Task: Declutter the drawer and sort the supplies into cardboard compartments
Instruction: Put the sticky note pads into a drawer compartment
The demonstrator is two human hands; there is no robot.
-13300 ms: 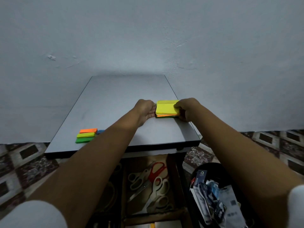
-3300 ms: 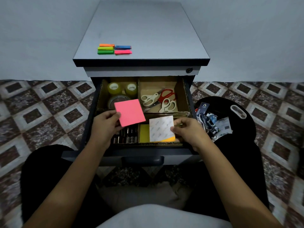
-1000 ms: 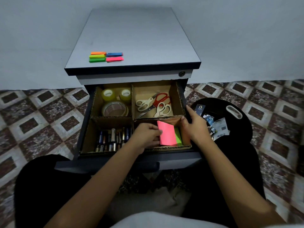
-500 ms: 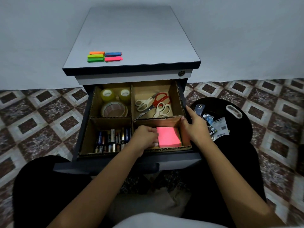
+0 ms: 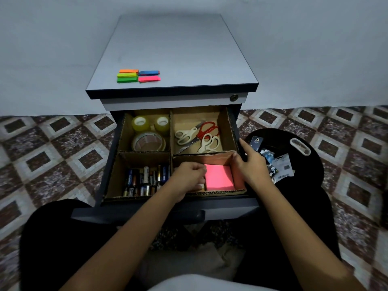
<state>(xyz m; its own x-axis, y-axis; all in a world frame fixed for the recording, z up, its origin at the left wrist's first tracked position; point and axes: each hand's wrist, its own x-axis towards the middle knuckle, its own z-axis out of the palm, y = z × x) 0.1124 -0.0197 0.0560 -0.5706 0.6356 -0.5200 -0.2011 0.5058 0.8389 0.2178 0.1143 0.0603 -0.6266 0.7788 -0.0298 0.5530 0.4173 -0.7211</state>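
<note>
Presently, the pad (image 5: pixel 219 177) is found flat in the compartment (image 5: pixel 220 192), between the grips. The left grip (image 5: pixel 190 177) is curled at its left edge; pinching cannot be confirmed. The right grip (image 5: pixel 249 164) is spread against the wall. The pad is judged light and pliable, best taken by opposite edges. It is near-square, with no clear long axis, and faces upward.

Pink sticky notes (image 5: pixel 219 177), red-handled scissors (image 5: pixel 206 129), brown-patterned floor (image 5: pixel 52 148)
</note>
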